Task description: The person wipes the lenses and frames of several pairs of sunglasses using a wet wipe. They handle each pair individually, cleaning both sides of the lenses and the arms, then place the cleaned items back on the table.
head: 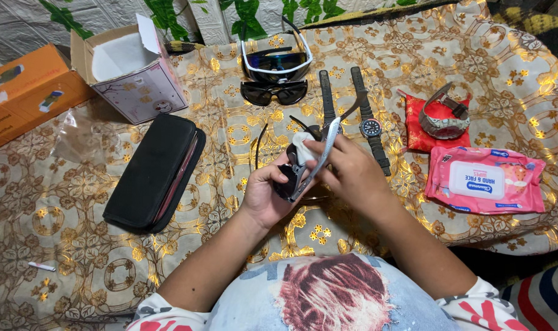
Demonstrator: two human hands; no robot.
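Observation:
My left hand (268,195) grips a pair of grey-framed sunglasses (320,149) with dark lenses, its temple arm sticking up toward the far side. My right hand (346,168) presses a small white wipe (303,149) against the frame near the lens. Both hands work over the middle of the gold-patterned cloth (413,49).
A black glasses case (153,173) lies left. White-framed sunglasses (276,58) and black sunglasses (274,92) lie at the back, beside two black-strapped watches (369,119). A metal watch (444,116) rests on a red pouch, a pink wipes pack (484,179) right, open box (132,70) back left.

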